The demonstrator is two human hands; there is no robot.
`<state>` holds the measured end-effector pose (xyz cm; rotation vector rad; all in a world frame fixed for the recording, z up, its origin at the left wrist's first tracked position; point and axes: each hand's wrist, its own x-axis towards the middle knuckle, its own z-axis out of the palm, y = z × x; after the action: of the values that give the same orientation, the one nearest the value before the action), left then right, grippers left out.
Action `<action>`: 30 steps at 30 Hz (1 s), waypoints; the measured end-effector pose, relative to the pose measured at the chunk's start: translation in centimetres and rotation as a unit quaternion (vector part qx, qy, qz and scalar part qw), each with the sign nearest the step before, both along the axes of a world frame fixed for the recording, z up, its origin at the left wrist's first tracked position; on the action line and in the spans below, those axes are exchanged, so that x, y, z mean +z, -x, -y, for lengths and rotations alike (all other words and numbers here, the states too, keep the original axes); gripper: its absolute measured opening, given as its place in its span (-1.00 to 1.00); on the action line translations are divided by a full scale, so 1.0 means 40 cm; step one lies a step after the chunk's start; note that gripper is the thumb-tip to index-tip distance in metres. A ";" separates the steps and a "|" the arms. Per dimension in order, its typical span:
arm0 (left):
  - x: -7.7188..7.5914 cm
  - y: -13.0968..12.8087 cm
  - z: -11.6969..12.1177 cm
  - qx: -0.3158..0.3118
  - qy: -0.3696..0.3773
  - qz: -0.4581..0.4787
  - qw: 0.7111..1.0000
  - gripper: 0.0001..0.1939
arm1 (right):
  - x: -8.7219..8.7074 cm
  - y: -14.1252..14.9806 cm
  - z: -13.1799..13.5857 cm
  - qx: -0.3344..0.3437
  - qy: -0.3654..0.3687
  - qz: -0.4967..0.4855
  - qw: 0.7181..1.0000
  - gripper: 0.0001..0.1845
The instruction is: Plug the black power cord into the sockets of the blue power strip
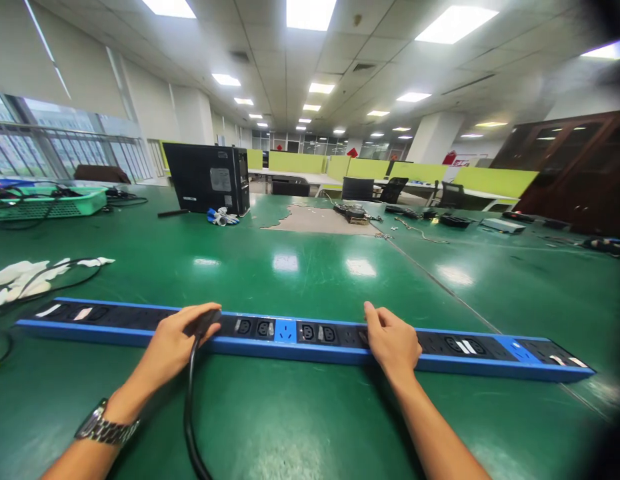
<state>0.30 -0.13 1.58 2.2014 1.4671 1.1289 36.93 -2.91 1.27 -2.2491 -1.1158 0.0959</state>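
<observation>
A long blue power strip [310, 355] with black and blue sockets lies across the green table in front of me. My left hand [176, 339], with a watch on its wrist, is closed around the plug end of a black power cord [190, 407], over the strip's left half. Whether the plug sits in a socket is hidden by the fingers. The cord hangs down toward the bottom edge of the view. Right of the middle, my right hand [395, 341] grips the strip with curled fingers, its thumb pointing up.
White gloves [27, 279] and a thin black cable lie at the left. Further back stand a green basket [50, 205] of cables and a black computer case [205, 179], with blue-and-white gloves [223, 217] beside it. Electronic parts [357, 213] lie across the far table.
</observation>
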 end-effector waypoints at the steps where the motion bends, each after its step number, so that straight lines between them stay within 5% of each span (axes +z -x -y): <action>1: 0.000 -0.004 -0.006 -0.015 -0.006 -0.014 1.000 -0.55 | 0.000 0.000 0.000 0.000 0.000 0.000 1.000 -0.46; 5: -0.002 -0.009 -0.016 -0.050 -0.014 -0.048 0.997 -0.59 | -0.006 -0.003 -0.003 0.003 -0.007 0.003 1.000 -0.46; 9: 0.008 -0.037 0.008 0.024 -0.048 0.051 0.997 -0.59 | -0.009 -0.003 -0.003 -0.002 -0.008 0.005 1.000 -0.47; 11: 0.014 -0.084 0.023 0.037 -0.065 0.083 0.994 -0.60 | -0.008 -0.002 -0.002 -0.002 -0.008 0.009 1.000 -0.47; 16: 0.004 -0.244 0.029 -0.060 -0.044 0.009 0.997 -0.70 | -0.009 -0.002 -0.001 -0.004 -0.004 0.012 1.000 -0.47; 19: -0.009 -0.294 0.016 -0.045 -0.025 -0.040 0.998 -0.72 | -0.013 -0.004 -0.001 0.004 -0.010 0.008 1.000 -0.48; 30: 0.002 -0.285 0.015 -0.059 0.002 -0.066 0.996 -0.70 | -0.008 -0.002 0.001 0.012 -0.016 -0.001 1.000 -0.48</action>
<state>11.69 -0.72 1.66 2.3657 1.3669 0.9603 37.03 -2.94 0.96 -2.2067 -1.1367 0.0888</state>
